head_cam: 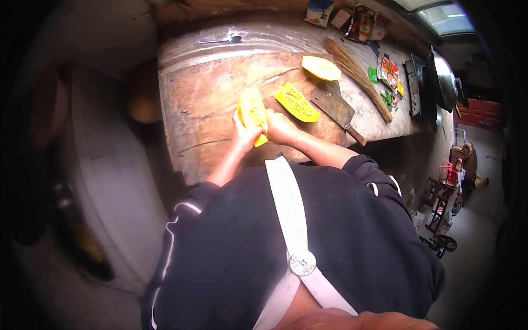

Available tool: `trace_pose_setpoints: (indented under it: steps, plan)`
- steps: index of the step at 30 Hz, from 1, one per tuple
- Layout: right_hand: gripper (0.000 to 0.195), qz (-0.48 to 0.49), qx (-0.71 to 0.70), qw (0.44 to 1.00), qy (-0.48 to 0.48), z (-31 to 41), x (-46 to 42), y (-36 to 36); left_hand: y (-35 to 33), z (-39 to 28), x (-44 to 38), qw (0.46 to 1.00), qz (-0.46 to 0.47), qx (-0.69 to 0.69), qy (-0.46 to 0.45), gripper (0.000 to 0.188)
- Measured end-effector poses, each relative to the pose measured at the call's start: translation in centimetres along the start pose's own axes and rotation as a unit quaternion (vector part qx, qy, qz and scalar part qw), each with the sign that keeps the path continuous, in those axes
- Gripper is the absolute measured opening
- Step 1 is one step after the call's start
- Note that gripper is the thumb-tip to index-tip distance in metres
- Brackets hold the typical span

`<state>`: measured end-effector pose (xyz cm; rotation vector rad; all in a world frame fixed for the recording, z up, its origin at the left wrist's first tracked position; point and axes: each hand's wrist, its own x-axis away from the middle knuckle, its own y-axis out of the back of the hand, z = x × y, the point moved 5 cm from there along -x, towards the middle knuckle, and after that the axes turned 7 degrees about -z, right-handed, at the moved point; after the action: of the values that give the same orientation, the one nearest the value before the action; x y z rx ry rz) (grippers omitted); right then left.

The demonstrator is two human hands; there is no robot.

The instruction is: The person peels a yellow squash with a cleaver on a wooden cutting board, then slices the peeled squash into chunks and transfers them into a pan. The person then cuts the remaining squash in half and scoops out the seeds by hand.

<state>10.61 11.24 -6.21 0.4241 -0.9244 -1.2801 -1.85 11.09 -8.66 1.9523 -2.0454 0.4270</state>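
Note:
A long piece of yellow squash (250, 105), its seedy inside showing, is gripped in my left hand (245, 131) above a large wooden board (198, 97). My right hand (280, 127) is at the squash's inner side, its fingers against the pulp; whether it holds anything is hidden. Right of my hands a second squash piece (298, 103) lies with seeds and pulp facing up. A third, paler cut piece (321, 68) rests at the board's upper right edge. The cleaver (333, 104) lies beside them, its wooden handle pointing to the lower right.
Beyond the board lies a metal spoon (220, 40). A straw whisk broom (359, 76) lies on the counter at right, near green peppers (388, 99) and seasoning packets (387, 71). Farther right is a wok (441, 78). Several bags stand along the back wall.

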Motion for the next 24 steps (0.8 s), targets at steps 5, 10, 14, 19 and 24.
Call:
trace_pose_setpoints:
  steps: [5, 10, 14, 19, 24]
  plan:
    - [0.026, 0.028, -0.004, 0.999, 0.020, 1.1, 0.2, 1.4, 0.8, -0.3, 0.0, 0.999, 0.016, 0.044, -0.012, 0.079]
    - [0.024, 0.089, -0.108, 0.990, -0.006, 2.2, 1.1, 3.5, 2.1, 0.3, 0.2, 0.978, 0.054, 0.192, 0.058, 0.072]
    - [0.035, 0.165, -0.202, 0.962, -0.079, 1.8, -0.5, 3.0, 2.1, -0.3, -0.9, 0.983, 0.028, 0.181, 0.015, 0.071]
    - [0.091, 0.143, -0.300, 0.934, -0.135, 2.5, -1.4, 5.9, 1.9, -3.4, 0.1, 0.999, 0.002, 0.036, -0.005, 0.073]
    - [0.094, 0.044, -0.323, 0.945, -0.029, 4.5, -3.1, 4.1, 0.8, -4.6, 0.8, 1.000, 0.008, -0.025, -0.008, 0.074]
